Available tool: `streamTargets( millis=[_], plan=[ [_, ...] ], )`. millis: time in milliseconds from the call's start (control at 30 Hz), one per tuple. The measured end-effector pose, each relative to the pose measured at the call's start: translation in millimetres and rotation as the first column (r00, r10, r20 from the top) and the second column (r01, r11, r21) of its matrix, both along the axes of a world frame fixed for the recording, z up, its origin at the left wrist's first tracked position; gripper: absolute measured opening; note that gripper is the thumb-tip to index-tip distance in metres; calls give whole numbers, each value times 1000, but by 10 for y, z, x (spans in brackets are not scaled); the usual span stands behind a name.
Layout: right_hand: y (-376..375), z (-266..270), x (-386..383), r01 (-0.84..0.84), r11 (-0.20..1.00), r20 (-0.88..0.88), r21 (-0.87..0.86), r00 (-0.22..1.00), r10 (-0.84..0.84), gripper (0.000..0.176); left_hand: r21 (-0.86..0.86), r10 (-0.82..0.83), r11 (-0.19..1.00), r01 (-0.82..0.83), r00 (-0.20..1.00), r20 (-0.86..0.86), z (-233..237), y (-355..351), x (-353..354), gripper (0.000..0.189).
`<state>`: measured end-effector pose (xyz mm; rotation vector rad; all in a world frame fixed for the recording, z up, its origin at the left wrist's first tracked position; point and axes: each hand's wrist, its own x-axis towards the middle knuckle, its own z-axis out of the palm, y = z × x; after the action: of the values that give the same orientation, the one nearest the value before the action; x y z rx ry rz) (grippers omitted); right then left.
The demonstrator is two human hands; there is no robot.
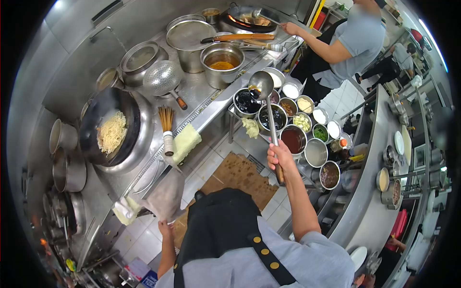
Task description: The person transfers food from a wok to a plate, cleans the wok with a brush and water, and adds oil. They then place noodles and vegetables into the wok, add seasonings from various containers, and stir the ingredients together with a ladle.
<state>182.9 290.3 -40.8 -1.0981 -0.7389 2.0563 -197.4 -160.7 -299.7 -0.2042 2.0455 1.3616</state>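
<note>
My right hand (282,159) is wrapped round the wooden end of a long-handled steel ladle (272,120). The ladle's bowl (260,85) is over the sauce pots and has a little dark liquid in it. Below and beside it are pots of dark sauce (247,102) and a pot of red-brown sauce (293,139). Low on the left, my left hand (166,229) is closed on the lower end of a greyish cloth (164,193) at the stove's edge. Pale noodles (112,132) lie in a black wok (91,113) on the stove.
A perforated skimmer (163,76), a bamboo brush (166,129) and a folded yellowish cloth (186,144) lie along the stove. A pot of orange liquid (222,60) stands farther back. A co-worker (353,43) stirs another wok (247,19). Cardboard (237,175) covers part of the floor.
</note>
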Motion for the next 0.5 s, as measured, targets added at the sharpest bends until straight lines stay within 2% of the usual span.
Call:
streamTargets(
  millis=[200, 267, 333, 400, 433, 467, 500],
  plan=[
    [-20, 17, 103, 1, 999, -11, 50, 1000, 0, 33, -53, -27, 998, 25, 999, -25, -99, -67, -95, 21],
    [-41, 53, 106, 23, 998, -37, 65, 999, -20, 31, -49, -55, 997, 56, 998, 17, -165, -63, -163, 19],
    [-58, 106, 85, 14, 1000, -191, 3, 982, -13, 30, -52, -92, 994, 94, 995, 27, -250, -20, -236, 19],
    [-176, 267, 7, 1, 1000, -253, 5, 968, 0, 32, -58, -109, 992, 111, 994, 26, -250, -37, -275, 22],
    [-208, 315, -124, -29, 1000, -317, -2, 948, 27, 34, -30, -147, 989, 147, 989, -14, -500, -154, -399, 20],
    [-200, 266, -200, -103, 995, -416, 5, 904, 96, 37, -98, -174, 981, 168, 983, -56, -613, -201, -441, 16],
    [-174, 201, -306, -183, 983, -508, 9, 846, 162, 39, -375, -450, 863, 338, 851, -269, -966, -358, -593, 19]
  ],
)
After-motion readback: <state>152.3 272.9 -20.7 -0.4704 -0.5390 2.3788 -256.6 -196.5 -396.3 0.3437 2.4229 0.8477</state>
